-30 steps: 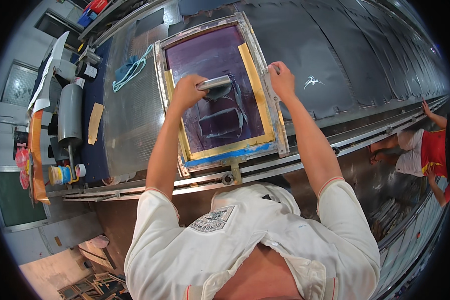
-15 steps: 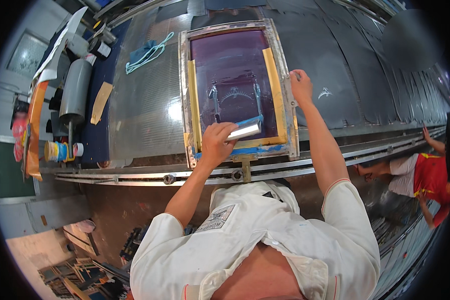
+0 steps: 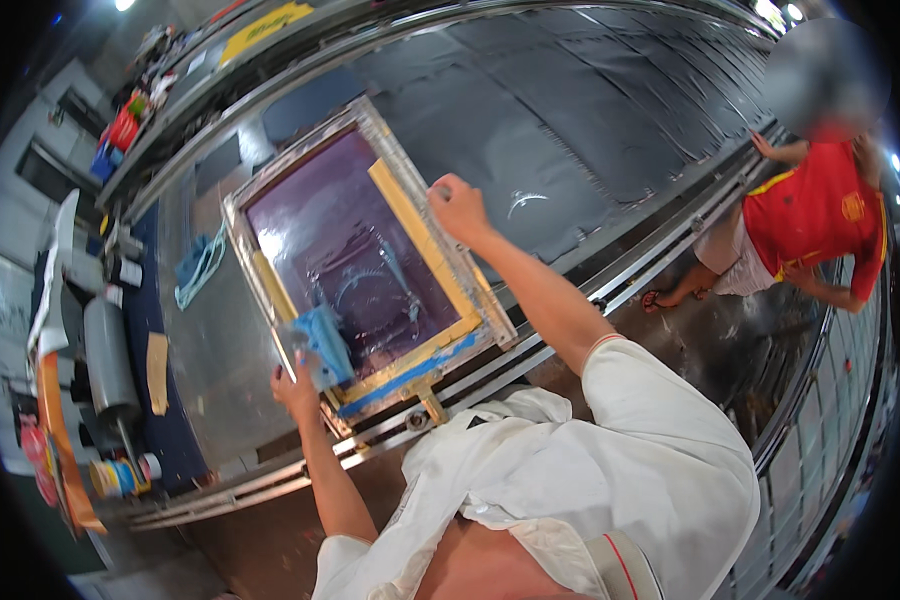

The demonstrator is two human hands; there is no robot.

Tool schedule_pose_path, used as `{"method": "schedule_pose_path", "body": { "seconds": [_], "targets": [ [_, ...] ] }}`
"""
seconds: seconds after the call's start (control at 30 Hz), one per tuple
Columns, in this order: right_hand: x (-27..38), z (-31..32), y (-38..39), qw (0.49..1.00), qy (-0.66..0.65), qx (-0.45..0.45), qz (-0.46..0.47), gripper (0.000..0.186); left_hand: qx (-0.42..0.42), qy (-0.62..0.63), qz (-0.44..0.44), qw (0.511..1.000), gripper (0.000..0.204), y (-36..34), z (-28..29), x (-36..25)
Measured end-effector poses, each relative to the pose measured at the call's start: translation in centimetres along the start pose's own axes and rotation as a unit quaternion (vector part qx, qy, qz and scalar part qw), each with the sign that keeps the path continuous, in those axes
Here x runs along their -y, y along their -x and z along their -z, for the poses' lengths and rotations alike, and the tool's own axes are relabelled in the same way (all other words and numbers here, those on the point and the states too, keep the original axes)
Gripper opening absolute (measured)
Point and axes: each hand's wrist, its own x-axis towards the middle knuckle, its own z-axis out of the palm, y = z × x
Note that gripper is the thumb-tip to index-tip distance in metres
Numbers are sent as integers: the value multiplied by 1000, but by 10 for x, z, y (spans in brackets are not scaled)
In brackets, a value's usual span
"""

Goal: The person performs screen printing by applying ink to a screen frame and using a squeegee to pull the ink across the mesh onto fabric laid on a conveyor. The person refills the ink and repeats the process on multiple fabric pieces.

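A screen printing frame [image 3: 423, 215] with a purple mesh [image 3: 315, 205] lies at a slant on the long table before me. My left hand [image 3: 298, 392] is closed on the lower part of its left rail. Beside those fingers, a blue-bladed squeegee [image 3: 322, 343] rests in the near left corner of the mesh; its handle is partly blurred. Halfway up the opposite rail, my right hand [image 3: 457, 208] is closed on the frame edge. Wet ink smears and a curved pattern show in the mesh. To the right lies black sheet material [image 3: 570, 190] with a small white curved print [image 3: 527, 203].
A blue cloth with a looped cord [image 3: 200, 265] lies left of the frame. Further left are a grey cylinder [image 3: 110, 360], a tape strip [image 3: 157, 372] and a small tub [image 3: 120, 475]. Metal rails [image 3: 350, 455] run along the table's near edge. A person in red [image 3: 810, 225] stands at right.
The view has turned, so the frame appears slanted and further left. My left hand has let go of the squeegee and moved to the left rail. My right hand stays at the right rail.
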Motion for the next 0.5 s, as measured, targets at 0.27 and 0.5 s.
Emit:
{"method": "schedule_pose_path", "body": {
  "seconds": [0.27,0.5],
  "targets": [
    [20,-5,-6,993,-89,-28,65,31,119,393,65,910,38,13,34,-52],
    [112,91,30,936,-329,99,-73,26,-95,172,-19,980,49,93,74,-96]
  ]
}}
